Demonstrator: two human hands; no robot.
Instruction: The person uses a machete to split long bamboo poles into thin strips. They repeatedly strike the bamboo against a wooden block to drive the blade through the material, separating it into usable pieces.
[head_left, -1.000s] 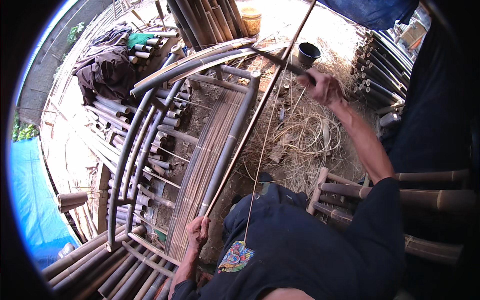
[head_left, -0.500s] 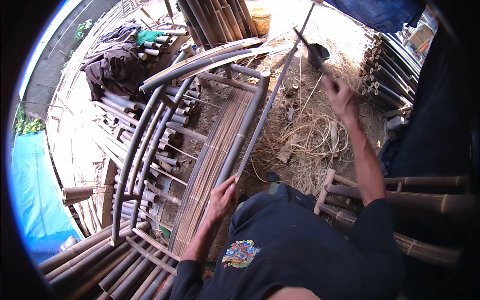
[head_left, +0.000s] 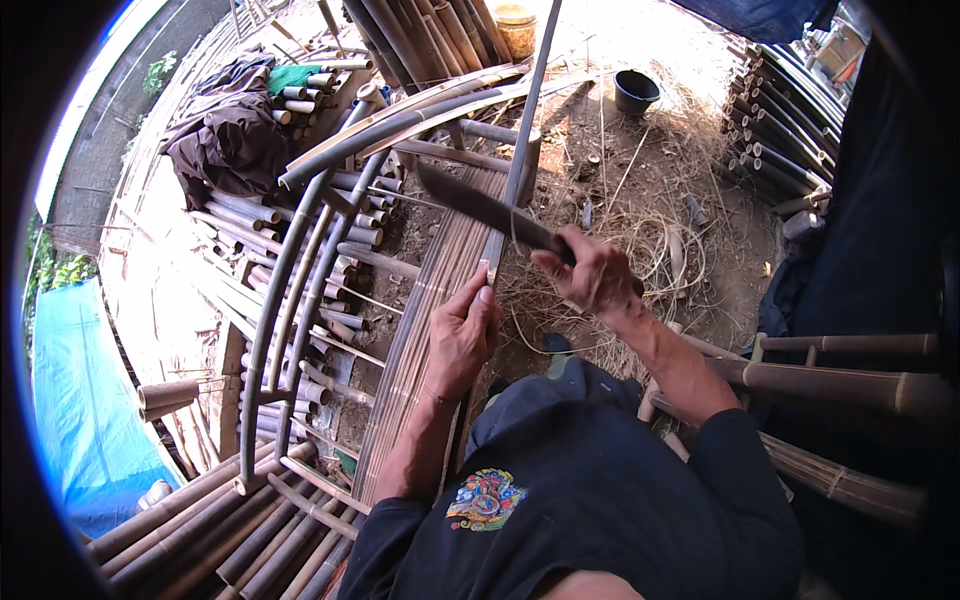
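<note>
My left hand [head_left: 464, 335] pinches the near end of a long, narrow bamboo strip [head_left: 527, 135], which slants up and away toward the far edge of the view. My right hand [head_left: 598, 275] is closed round the handle of a machete [head_left: 478, 203]. Its broad dark blade points up and left, crossing the strip a little beyond my left fingers; a thin curled sliver shows where they meet. Just left of both hands stands a bamboo bench [head_left: 448, 240] with a slatted seat and a curved backrest [head_left: 290, 290].
Thin bamboo shavings [head_left: 650, 260] cover the ground past my right hand, near a black bucket [head_left: 636, 92]. Stacked bamboo poles [head_left: 775, 130] lie far right, more poles [head_left: 190, 510] lower left. A bamboo frame [head_left: 830, 385] stands close on my right. A blue tarp [head_left: 85, 380] hangs far left.
My right hand has brought the machete down and left, from raised at the far right onto the strip. My left hand has moved slightly up and right, and the strip stands steeper.
</note>
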